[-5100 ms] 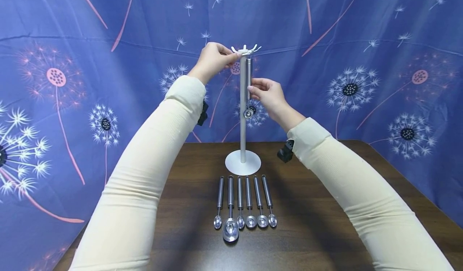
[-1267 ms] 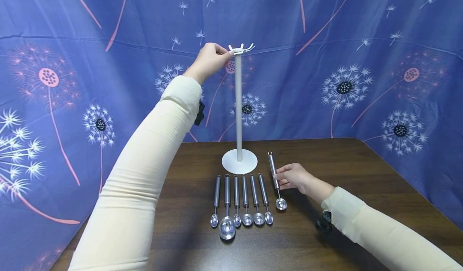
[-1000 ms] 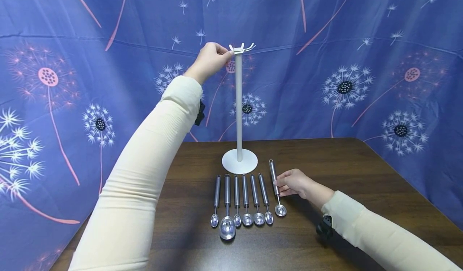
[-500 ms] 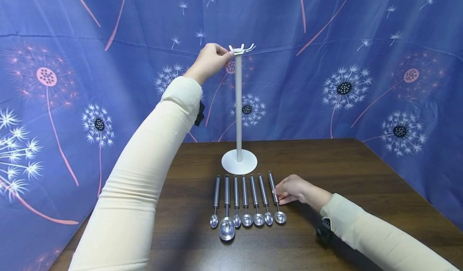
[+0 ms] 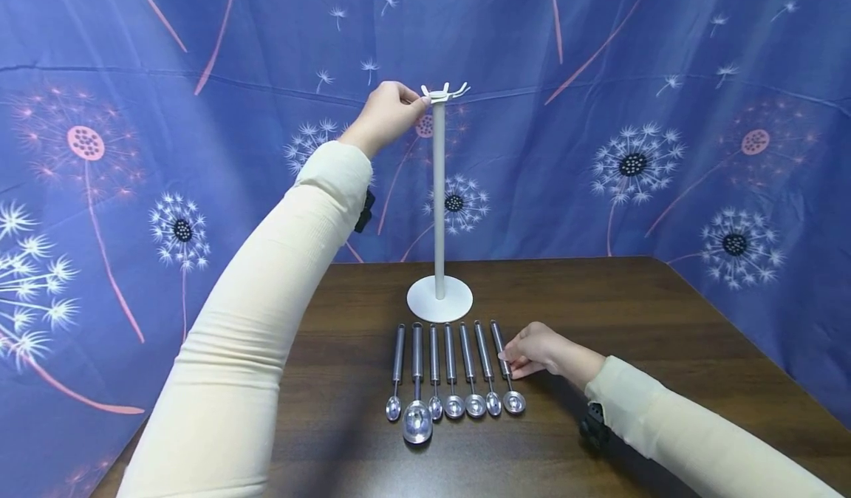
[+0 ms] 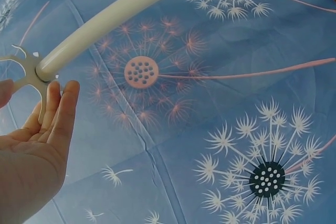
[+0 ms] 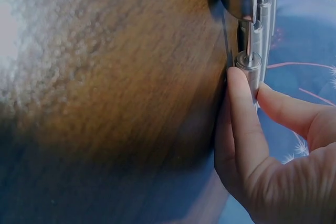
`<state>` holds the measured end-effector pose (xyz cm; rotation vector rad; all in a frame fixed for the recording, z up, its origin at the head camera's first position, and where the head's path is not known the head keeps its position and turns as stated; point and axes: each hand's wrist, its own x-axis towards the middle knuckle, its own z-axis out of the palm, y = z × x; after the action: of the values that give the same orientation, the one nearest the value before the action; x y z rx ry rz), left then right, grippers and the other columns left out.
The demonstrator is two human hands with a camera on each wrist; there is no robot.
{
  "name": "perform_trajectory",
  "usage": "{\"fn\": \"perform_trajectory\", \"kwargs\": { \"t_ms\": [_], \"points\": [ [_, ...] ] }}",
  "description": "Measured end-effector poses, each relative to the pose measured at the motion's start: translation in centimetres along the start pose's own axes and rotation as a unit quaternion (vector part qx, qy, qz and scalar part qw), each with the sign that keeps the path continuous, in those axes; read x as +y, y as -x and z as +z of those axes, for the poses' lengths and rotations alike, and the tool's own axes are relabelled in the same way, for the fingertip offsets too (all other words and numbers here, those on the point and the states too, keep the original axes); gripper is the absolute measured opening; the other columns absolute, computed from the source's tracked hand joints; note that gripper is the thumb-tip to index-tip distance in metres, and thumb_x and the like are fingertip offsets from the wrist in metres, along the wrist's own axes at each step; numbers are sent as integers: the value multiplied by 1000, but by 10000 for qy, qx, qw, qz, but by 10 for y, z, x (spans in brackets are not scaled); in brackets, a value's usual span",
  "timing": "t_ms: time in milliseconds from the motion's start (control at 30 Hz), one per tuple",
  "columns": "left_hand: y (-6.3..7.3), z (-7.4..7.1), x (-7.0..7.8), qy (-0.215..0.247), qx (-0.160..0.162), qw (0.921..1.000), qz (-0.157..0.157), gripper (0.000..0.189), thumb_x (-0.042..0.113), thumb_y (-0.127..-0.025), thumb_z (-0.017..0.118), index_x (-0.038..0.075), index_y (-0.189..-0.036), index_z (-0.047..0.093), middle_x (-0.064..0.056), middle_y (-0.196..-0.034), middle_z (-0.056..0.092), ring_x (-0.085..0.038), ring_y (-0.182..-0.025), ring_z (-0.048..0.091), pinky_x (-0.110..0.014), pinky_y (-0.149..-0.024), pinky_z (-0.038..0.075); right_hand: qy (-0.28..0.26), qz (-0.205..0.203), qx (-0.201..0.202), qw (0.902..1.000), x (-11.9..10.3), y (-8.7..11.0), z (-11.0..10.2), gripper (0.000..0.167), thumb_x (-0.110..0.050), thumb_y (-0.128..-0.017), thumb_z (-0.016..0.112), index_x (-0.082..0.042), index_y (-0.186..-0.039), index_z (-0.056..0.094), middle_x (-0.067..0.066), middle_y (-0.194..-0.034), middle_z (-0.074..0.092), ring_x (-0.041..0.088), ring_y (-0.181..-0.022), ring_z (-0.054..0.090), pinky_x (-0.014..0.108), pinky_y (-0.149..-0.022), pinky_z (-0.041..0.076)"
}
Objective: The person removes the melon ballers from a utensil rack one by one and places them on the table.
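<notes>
In the head view a white stand [image 5: 439, 195] rises from a round base and spreads into a crown of upturned hooks. My left hand [image 5: 391, 111] pinches one of those hooks between thumb and fingers; the left wrist view shows the fingers [image 6: 67, 111] behind it. On the table at the right end of a row lies a small round-headed steel scoop [image 5: 514, 402]. My right hand [image 5: 544, 347] pinches its handle from the right. Up close in the right wrist view, thumb and fingers flank the handle [image 7: 249, 62], with the bowl beyond it.
Left of that scoop several other steel scoops lie side by side, handles pointing toward the stand, among them one with a larger bowl [image 5: 417, 423]. They rest on a dark wooden table [image 5: 585, 298]. A blue dandelion-print cloth [image 5: 532, 32] hangs behind.
My right hand took the scoop from beside the stand's pole, brought it down to the right and laid it at the row's end, sliding it nearer. The left hand stays on the hook.
</notes>
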<state>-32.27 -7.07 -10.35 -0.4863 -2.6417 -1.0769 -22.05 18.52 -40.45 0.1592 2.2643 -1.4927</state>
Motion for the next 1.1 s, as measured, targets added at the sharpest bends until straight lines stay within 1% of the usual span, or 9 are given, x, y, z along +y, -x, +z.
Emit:
{"fn": "perform_trajectory", "kwargs": {
  "t_ms": [133,267,367,533,700,867,1000,1100],
  "points": [
    [-1,0,1,-22,17,10000,4,41,33,-102,47,3,-126,60,-11,-123,65,-16,-108,60,-23,-91,48,-53,-4,59,10000,-1,-1,-1,18,3,-87,65,14,-100,58,10,-74,60,15,-62,61,29,-64,60],
    [-1,1,1,-36,13,10000,20,41,33,-102,47,3,-127,60,-11,-124,65,-17,-109,60,-24,-92,48,-118,9,2,9999,0,-2,-1,19,3,-88,65,14,-101,57,10,-75,60,15,-62,61,29,-65,60],
    [-1,2,0,19,8,10000,51,42,34,-102,47,3,-127,59,-10,-124,65,-17,-111,60,-25,-94,48,-111,17,-21,9999,1,-3,-2,19,3,-88,64,15,-102,57,10,-75,60,14,-62,61,29,-66,60],
    [-1,2,-3,148,66,9999,-11,42,36,-101,50,5,-129,57,-8,-123,64,-15,-111,59,-23,-95,47,-104,23,-40,9999,1,-4,-3,21,2,-89,64,15,-103,57,10,-75,60,14,-62,61,29,-67,60],
    [-1,1,-6,205,99,9997,17,43,39,-100,51,6,-128,57,-6,-119,65,-12,-105,58,-23,-92,46,-81,11,-106,9999,0,-4,-4,22,0,-89,65,15,-103,58,10,-76,60,15,-64,61,30,-68,60],
    [0,-3,-9,115,86,9999,36,43,41,-99,51,8,-126,58,-5,-117,64,-10,-101,57,-23,-89,46,-106,35,-146,9998,-2,-5,-3,23,-1,-90,65,16,-104,58,10,-76,61,14,-63,62,30,-69,60],
    [0,-6,-13,60,158,9999,32,43,43,-99,51,10,-125,58,-1,-109,63,-9,-97,55,-23,-83,45,-176,38,-103,9998,-3,-6,-3,21,-2,-89,65,15,-100,59,9,-74,61,14,-62,62,29,-67,60],
    [0,-8,-16,55,208,9997,66,44,45,-99,50,11,-125,58,-2,-109,63,-10,-96,55,-23,-80,44,-273,72,-57,9996,-3,-7,-3,19,-3,-89,66,13,-97,59,8,-72,60,13,-60,61,28,-65,60]
  ]
}}
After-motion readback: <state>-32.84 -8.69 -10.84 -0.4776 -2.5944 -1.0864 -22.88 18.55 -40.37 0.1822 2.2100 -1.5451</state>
